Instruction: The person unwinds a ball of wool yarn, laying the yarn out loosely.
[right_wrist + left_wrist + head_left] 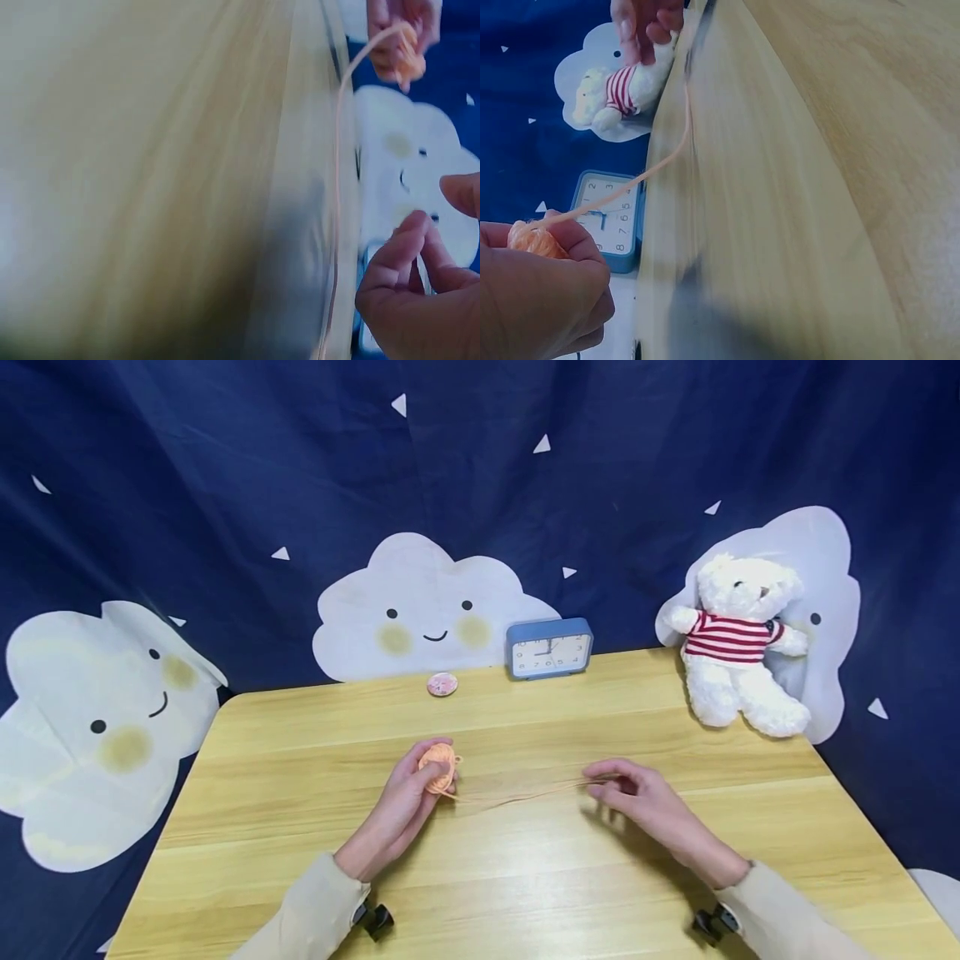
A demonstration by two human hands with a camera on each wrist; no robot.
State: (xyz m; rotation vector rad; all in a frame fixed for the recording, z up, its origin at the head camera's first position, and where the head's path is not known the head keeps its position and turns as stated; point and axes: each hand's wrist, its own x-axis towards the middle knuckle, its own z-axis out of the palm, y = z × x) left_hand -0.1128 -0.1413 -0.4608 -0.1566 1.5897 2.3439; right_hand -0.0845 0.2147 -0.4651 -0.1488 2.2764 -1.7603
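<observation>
My left hand [408,797] holds a small round piece of peach yarn [444,758], thumb across its face and fingers behind it. Its surface is ridged, and a small loop sticks out at its right edge. From the piece a loose yarn strand [656,166] trails through the air toward my right hand [637,797]. That hand hovers over the right middle of the table with its fingers bent and thumb apart from them. In the right wrist view, the strand [337,172] runs past the left side of the hand, outside the fingertips [415,223].
A blue alarm clock [550,649] stands at the back edge of the wooden table [262,793]. Left of it lies a round pink badge-like disc [442,684]. A white teddy bear [738,647] in a striped shirt sits back right. Behind hangs a dark blue cloud-patterned curtain [247,452].
</observation>
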